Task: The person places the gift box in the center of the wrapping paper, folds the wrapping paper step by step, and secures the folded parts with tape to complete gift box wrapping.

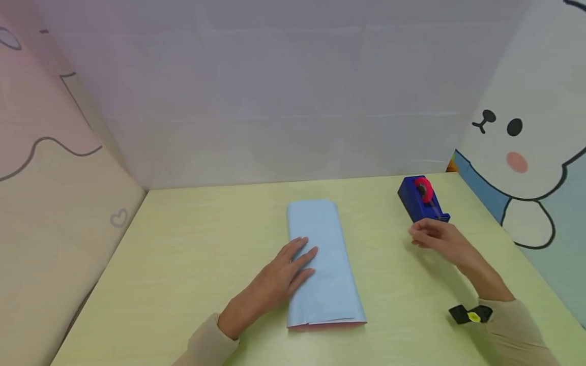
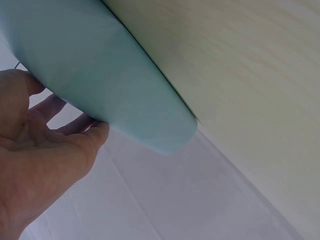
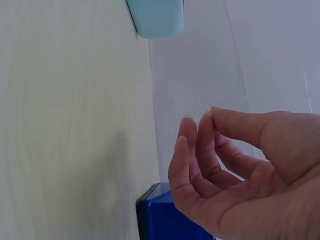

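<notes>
On table, about mid-width: blue paper, folded long and narrow. Lies flat, runs lengthwise toward pale backdrop. Rounded corners at far end; layered edges at near end, pink strip showing underneath.

At left long side of paper: left hand. Rests on upper face, fingers relaxed and slightly spread, not wrapped round anything. Seen from left wrist, touches paper along its long edge.

Well apart, to right of paper: right hand, raised off tabletop, shadow cast on wood grain. Closed in pinch shape, thumb tip to index tip, other fingers bent alongside. Cannot tell whether anything thin sits between tips.

Just beyond right hand, toward far right corner of table: tape dispenser, dark blue. Stands upright, carries pink-red roll, cutting end turned toward right hand. Partly covered by right hand in right wrist view; cannot tell if touching.

Beside cuff of right sleeve: black bow with yellow center, attachment unclear. Beige on right sleeve, same on left sleeve.

Along right side: cartoon panel, white figure with black spots, pink oval, dark outlines. Along left side: pink and cream panel with small heart outline.
</notes>
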Demonstrator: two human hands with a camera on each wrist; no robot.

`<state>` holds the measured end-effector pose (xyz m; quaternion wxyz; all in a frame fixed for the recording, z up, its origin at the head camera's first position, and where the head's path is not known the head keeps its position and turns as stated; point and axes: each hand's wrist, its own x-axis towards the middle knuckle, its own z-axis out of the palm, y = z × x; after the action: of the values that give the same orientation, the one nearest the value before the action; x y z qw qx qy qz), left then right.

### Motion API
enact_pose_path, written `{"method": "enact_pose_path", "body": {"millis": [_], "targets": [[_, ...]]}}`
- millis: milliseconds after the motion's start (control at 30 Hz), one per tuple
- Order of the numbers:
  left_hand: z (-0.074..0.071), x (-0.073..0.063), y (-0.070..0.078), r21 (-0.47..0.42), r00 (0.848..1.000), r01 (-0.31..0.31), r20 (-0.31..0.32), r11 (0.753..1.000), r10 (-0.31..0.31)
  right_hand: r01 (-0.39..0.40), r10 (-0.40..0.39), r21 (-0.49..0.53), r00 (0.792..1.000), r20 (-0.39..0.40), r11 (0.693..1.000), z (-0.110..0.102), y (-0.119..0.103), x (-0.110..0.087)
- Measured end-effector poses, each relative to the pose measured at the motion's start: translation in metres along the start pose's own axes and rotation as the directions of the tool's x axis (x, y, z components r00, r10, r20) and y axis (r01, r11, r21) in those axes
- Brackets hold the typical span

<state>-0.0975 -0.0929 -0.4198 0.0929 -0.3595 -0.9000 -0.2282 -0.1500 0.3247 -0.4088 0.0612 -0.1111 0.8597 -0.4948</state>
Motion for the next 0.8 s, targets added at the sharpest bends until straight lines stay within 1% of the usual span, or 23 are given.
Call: {"method": "enact_pose_path", "body": {"millis": [100,233,333,433,667,800], "targets": [[0.001,0.0,0.0,0.006,1.0,-0.005,-0.001,1.0,0.005,0.038,-0.038,-0.006,0.999,0.008,0.999,0.005,-0.005,0.003],[0.001,0.0,-0.001,0.009,1.0,-0.01,-0.004,1.0,0.01,0.045,-0.044,-0.042,0.999,0.027,0.998,0.013,-0.015,0.007],[0.002,0.0,-0.001,0.014,1.0,-0.011,-0.005,1.0,0.011,0.07,-0.068,-0.062,0.997,0.044,0.996,0.02,-0.023,0.01],[0.002,0.0,-0.001,0.024,1.0,-0.013,-0.006,1.0,0.013,0.104,-0.1,-0.063,0.993,0.069,0.993,0.026,-0.03,0.013],[-0.001,0.002,0.0,0.018,1.0,-0.003,0.019,1.0,0.002,0.098,-0.092,-0.036,0.987,0.133,0.995,0.039,-0.041,0.017],[-0.002,0.004,0.001,0.026,1.0,-0.004,0.023,1.0,0.003,0.113,-0.108,-0.015,0.978,0.178,0.994,0.044,-0.046,0.019]]}}
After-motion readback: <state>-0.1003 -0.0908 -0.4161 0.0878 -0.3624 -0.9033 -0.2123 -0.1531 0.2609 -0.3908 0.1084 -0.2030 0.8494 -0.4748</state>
